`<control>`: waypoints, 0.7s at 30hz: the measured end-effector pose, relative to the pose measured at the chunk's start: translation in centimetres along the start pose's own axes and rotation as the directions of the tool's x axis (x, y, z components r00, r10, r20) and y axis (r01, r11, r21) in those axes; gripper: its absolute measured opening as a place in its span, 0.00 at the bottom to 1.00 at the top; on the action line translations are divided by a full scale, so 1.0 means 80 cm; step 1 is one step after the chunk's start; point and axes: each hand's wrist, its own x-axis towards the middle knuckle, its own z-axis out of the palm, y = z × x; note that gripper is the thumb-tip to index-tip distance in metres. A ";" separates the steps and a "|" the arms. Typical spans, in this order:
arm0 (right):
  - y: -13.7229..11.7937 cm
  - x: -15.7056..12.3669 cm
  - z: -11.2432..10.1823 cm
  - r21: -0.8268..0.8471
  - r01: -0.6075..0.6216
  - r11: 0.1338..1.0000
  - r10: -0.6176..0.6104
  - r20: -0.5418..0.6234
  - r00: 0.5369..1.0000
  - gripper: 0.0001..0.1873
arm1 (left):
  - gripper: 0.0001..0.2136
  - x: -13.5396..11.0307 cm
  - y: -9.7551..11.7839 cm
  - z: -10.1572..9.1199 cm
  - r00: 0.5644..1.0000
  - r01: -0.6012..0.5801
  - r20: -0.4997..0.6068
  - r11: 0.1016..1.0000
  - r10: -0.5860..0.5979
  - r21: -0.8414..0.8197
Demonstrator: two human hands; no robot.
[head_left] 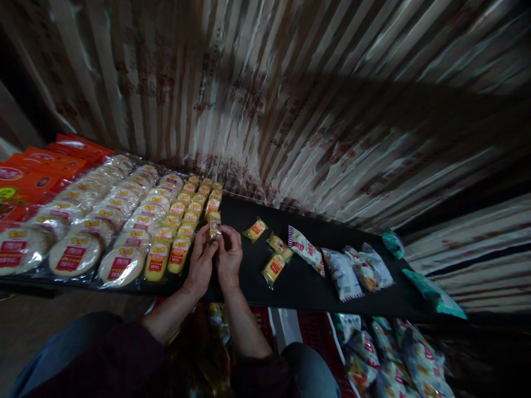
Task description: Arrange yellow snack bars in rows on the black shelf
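Between the fingertips of my left hand [199,265] and my right hand [229,257] is a small yellow wrapped snack pack [214,222]. Both hands are closed on its near end, over the black shelf [236,276]. Its far end points at a row of matching packs [213,203]. Left of my left hand, more yellow packs [178,254] stand in neat rows. To the right of my right hand lie three loose yellow packs, one [274,269] near the front and another [255,229] farther back.
Round white wrapped crackers [74,254] fill rows at left, beside orange bags [37,171]. White snack bags [342,272] and green bags [433,292] lie at right. Below the shelf are red baskets [319,337] and more bags [390,354]. A pleated printed sheet [265,110] hangs behind.
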 end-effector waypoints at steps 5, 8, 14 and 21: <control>0.000 -0.001 -0.003 -0.034 -0.026 0.999 0.025 -0.015 1.000 0.10 | 0.21 -0.002 -0.001 0.002 1.000 0.015 0.014 0.998 -0.014 -0.066; -0.003 -0.001 -0.003 -0.029 -0.023 0.999 0.023 -0.013 1.000 0.09 | 0.22 -0.002 -0.003 0.001 0.999 0.037 0.014 0.995 -0.036 -0.094; -0.005 -0.002 -0.004 -0.034 -0.006 0.999 0.005 -0.017 1.000 0.09 | 0.22 -0.005 0.000 0.002 0.998 -0.035 0.041 0.998 0.037 -0.049; 0.004 -0.005 -0.004 -0.004 -0.151 0.989 0.151 0.076 0.986 0.13 | 0.21 -0.013 0.011 0.002 0.998 -0.059 0.015 0.978 0.057 0.199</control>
